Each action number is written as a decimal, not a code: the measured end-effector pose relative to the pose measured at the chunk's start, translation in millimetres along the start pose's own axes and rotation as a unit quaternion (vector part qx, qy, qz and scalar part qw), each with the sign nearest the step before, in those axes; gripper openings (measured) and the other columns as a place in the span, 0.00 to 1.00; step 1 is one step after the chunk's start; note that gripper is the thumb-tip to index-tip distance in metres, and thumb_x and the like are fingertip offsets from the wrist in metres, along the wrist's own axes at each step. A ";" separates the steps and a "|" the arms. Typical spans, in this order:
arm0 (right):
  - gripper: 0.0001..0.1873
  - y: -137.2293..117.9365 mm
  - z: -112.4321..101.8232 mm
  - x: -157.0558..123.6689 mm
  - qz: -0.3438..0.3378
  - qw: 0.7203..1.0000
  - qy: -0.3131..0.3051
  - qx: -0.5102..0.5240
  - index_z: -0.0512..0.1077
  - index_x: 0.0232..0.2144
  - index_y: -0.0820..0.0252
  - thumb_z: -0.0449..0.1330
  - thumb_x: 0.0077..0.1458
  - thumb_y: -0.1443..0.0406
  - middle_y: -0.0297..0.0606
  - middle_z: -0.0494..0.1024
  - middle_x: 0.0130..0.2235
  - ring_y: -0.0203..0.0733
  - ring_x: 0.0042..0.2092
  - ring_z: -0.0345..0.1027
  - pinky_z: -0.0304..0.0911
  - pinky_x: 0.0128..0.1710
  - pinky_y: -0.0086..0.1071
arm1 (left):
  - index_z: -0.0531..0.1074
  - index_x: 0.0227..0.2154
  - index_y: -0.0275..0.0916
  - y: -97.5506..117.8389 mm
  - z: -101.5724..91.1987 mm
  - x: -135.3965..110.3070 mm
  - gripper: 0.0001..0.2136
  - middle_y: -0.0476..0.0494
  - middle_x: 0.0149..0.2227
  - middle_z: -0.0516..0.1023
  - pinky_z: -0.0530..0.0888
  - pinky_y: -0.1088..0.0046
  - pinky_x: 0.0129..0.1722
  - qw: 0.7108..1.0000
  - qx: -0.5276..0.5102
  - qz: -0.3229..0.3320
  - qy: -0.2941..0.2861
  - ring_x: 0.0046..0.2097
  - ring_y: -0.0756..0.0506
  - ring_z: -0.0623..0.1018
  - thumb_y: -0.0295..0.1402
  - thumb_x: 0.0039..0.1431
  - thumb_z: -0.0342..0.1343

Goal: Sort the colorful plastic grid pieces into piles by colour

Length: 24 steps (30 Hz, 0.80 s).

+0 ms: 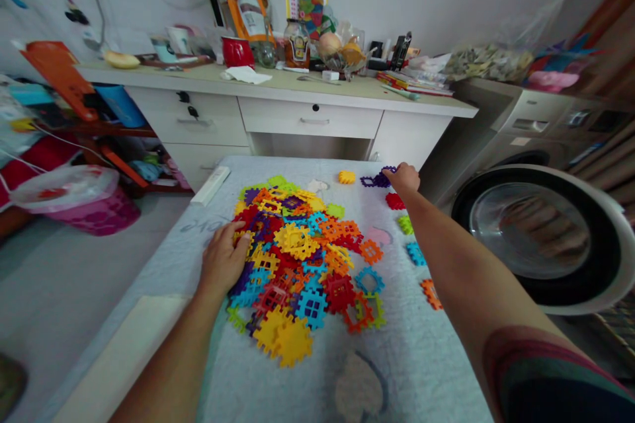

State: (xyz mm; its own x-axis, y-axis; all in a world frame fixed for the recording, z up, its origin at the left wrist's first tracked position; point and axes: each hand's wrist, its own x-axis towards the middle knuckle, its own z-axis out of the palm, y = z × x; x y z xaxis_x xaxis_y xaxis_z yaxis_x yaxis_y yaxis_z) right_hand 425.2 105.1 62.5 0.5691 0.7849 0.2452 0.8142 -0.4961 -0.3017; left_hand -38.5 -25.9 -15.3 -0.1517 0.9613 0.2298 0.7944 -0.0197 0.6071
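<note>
A heap of colourful plastic interlocking pieces (297, 238) covers the middle of the cloth-topped table (417, 370). At the heap's left edge rests my left hand (225, 254), thumb and fingers apart, touching the pieces there. My right hand (404, 178) reaches to the table's far right and pinches a purple interlocking piece (384, 177) among other purple ones. In a line nearer to me lie red pieces (395, 201), green pieces (405, 225), blue pieces (415, 253) and an orange piece (430, 294). Left of the purple ones sits a yellow stack (346, 177).
A white box-like strip (211, 186) lies at the table's far left corner. Behind stands a cabinet (312, 120) with jars, a red pot (237, 53) and papers on top. To the right, a washing machine door (536, 231) hangs open. A pink bin (84, 201) stands left.
</note>
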 end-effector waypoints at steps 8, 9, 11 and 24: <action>0.26 5.1 -11.9 -19.5 -0.015 0.997 0.031 0.072 0.73 0.50 0.65 0.52 0.63 0.50 0.58 0.75 0.50 0.56 0.52 0.69 0.62 0.52 0.44 | 0.71 0.52 0.41 1.7 -1.3 0.4 0.22 0.36 0.56 0.72 0.67 0.53 0.60 1.000 -0.003 0.006 -0.003 0.59 0.36 0.71 0.45 0.62 0.43; 0.25 6.8 -15.0 -26.7 -0.029 0.995 0.039 0.088 0.74 0.49 0.65 0.52 0.63 0.52 0.57 0.74 0.50 0.55 0.52 0.69 0.62 0.52 0.44 | 0.71 0.52 0.40 2.3 -1.6 0.2 0.22 0.35 0.56 0.72 0.67 0.53 0.60 1.000 -0.004 0.007 -0.003 0.59 0.36 0.71 0.45 0.62 0.43; 0.23 9.8 -21.1 -45.5 -0.065 0.989 0.047 0.122 0.73 0.50 0.66 0.53 0.62 0.54 0.55 0.74 0.50 0.53 0.49 0.70 0.63 0.52 0.42 | 0.71 0.52 0.40 3.2 -2.1 -0.3 0.22 0.35 0.56 0.72 0.67 0.53 0.60 1.000 -0.006 0.010 0.000 0.59 0.36 0.71 0.44 0.62 0.44; 0.15 8.3 -30.2 -189.4 -0.231 0.926 -0.204 0.218 0.75 0.45 0.56 0.63 0.52 0.66 0.40 0.75 0.47 0.40 0.43 0.73 0.69 0.43 0.34 | 0.72 0.50 0.42 2.0 -2.1 -1.5 0.23 0.39 0.55 0.74 0.65 0.58 0.63 0.997 -0.078 0.002 0.021 0.59 0.41 0.71 0.48 0.66 0.39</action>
State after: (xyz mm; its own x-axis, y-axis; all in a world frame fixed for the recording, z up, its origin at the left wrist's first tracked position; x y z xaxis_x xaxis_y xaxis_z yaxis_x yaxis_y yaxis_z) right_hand 327.6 -58.9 41.3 0.0088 0.9950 0.0995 0.7855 0.0547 -0.6165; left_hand -37.9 -28.0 -12.9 -0.1757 0.9487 0.2628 0.6942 -0.0699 0.7163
